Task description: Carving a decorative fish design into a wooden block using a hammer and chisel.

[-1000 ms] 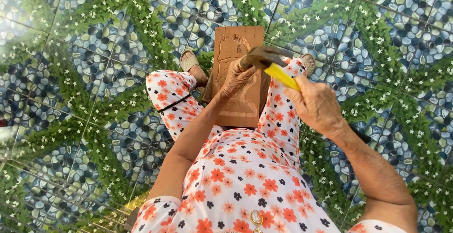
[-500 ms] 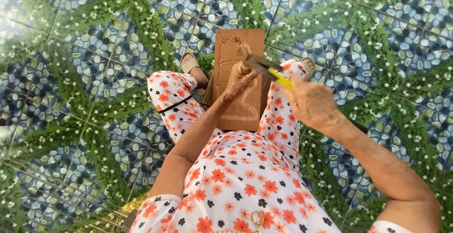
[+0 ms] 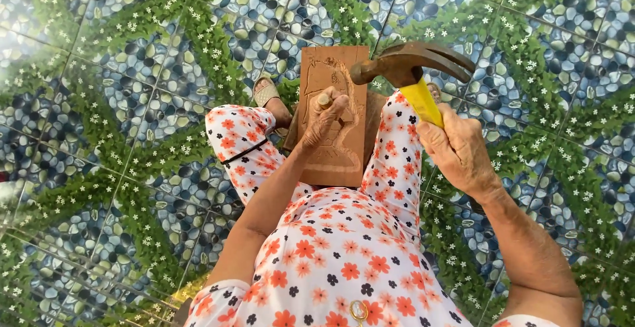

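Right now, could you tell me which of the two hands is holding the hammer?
The right hand grips the yellow-handled hammer, raised above the carved wooden board. The left hand rests on the board instead.

The floor [image 3: 132, 135] fills the whole view, laid with square tiles printed in blue, grey and white pebbles. Broad bands of green leaves dotted with small white flowers [image 3: 106, 36] cross the tiles on the diagonal, making a lattice to the left, right and far side. Bright daylight washes out the far left edge [image 3: 13, 69], while the rest is evenly lit.
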